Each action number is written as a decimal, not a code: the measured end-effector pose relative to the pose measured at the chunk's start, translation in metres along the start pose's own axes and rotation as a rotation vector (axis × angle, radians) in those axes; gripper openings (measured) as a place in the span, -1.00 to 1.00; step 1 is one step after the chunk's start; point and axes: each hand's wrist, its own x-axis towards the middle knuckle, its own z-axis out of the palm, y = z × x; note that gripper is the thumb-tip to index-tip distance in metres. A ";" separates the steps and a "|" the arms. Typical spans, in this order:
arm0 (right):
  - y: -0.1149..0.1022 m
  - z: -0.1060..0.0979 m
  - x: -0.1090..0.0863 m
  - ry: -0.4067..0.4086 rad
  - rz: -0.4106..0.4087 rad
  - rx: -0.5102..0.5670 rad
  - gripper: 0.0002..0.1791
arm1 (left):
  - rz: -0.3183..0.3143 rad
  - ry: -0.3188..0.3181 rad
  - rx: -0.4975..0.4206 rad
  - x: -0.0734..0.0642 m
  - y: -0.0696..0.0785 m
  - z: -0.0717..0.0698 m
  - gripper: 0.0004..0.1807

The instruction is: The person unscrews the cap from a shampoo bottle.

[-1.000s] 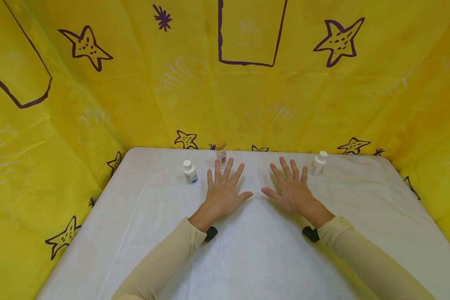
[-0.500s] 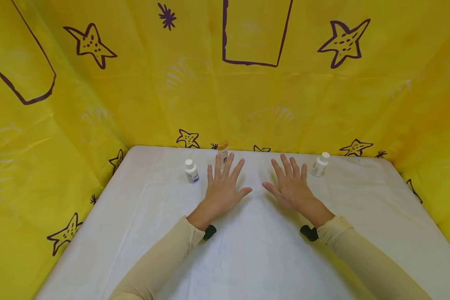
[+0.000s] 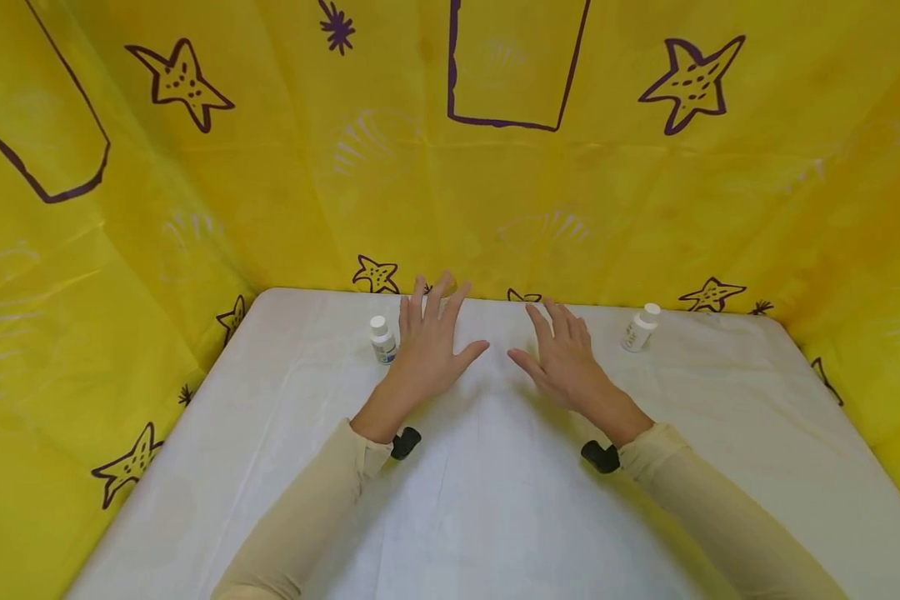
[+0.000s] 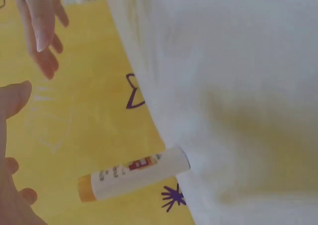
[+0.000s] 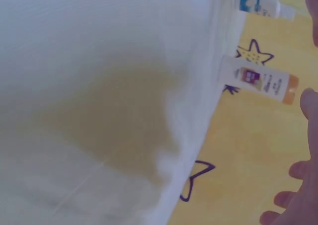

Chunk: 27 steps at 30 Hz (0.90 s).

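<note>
My left hand (image 3: 429, 346) hovers over the back of the table with straight, spread fingers. Beside it on the left stands a small white bottle (image 3: 383, 342) with a white cap and a blue-marked label (image 5: 257, 4). A white bottle with an orange cap (image 4: 139, 174) stands upright near the back edge, almost wholly hidden by the left hand in the head view. My right hand (image 3: 566, 358) is also raised, its fingers extended and slightly bent. To its right is another white-capped bottle (image 3: 640, 327). Neither hand touches a bottle as far as I can see.
A white cloth covers the table (image 3: 487, 500). Yellow curtains (image 3: 307, 208) printed with starfish and shells hang behind and on both sides. Dark wrist-worn devices (image 3: 600, 457) sit under both wrists, below the beige sleeves (image 3: 720, 508).
Both hands have lifted and shifted forward and a little left, their fingers less flatly spread. The left hand now covers the orange-capped bottle in the head view. The bottles stay put.
</note>
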 end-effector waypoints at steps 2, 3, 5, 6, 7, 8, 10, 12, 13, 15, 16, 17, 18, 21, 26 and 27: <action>-0.005 -0.002 0.003 0.019 -0.009 0.019 -0.08 | 0.001 0.026 -0.029 0.001 -0.003 -0.005 -0.02; -0.007 -0.003 0.005 0.028 -0.012 0.035 -0.08 | 0.000 0.039 -0.043 0.002 -0.005 -0.007 -0.01; -0.011 -0.004 0.008 0.043 -0.014 0.067 -0.10 | -0.004 0.060 -0.061 0.002 -0.009 -0.010 -0.01; -0.013 -0.005 0.010 0.051 -0.017 0.083 -0.10 | -0.008 0.070 -0.067 0.002 -0.011 -0.012 0.00; -0.015 -0.005 0.011 0.060 -0.019 0.099 -0.11 | -0.015 0.079 -0.076 0.001 -0.014 -0.013 0.01; -0.017 -0.006 0.013 0.067 -0.021 0.117 -0.12 | -0.024 0.088 -0.088 0.001 -0.016 -0.014 0.03; -0.021 -0.007 0.016 0.083 -0.031 0.145 -0.14 | -0.049 0.105 -0.107 0.001 -0.022 -0.016 0.06; -0.026 -0.008 0.019 0.091 -0.037 0.173 -0.14 | -0.072 0.130 -0.130 0.000 -0.027 -0.018 0.09; -0.029 -0.008 0.021 0.089 -0.036 0.186 -0.14 | -0.085 0.136 -0.143 0.000 -0.030 -0.019 0.10; -0.034 -0.009 0.024 0.083 -0.036 0.209 -0.12 | -0.103 0.153 -0.164 -0.001 -0.037 -0.020 0.12; -0.037 -0.009 0.025 0.079 -0.034 0.222 -0.12 | -0.108 0.161 -0.172 -0.001 -0.040 -0.021 0.14; -0.040 -0.010 0.026 0.077 -0.032 0.233 -0.12 | -0.115 0.167 -0.180 -0.002 -0.043 -0.022 0.15; -0.042 -0.009 0.028 0.079 -0.036 0.244 -0.13 | -0.127 0.170 -0.187 -0.003 -0.046 -0.023 0.17; -0.050 -0.008 0.032 0.101 -0.067 0.279 -0.19 | -0.180 0.169 -0.218 -0.004 -0.053 -0.024 0.21; -0.064 -0.004 0.039 0.149 -0.130 0.325 -0.31 | -0.266 0.168 -0.264 -0.006 -0.065 -0.026 0.24; -0.067 -0.004 0.041 0.152 -0.136 0.335 -0.32 | -0.282 0.167 -0.272 -0.007 -0.067 -0.026 0.25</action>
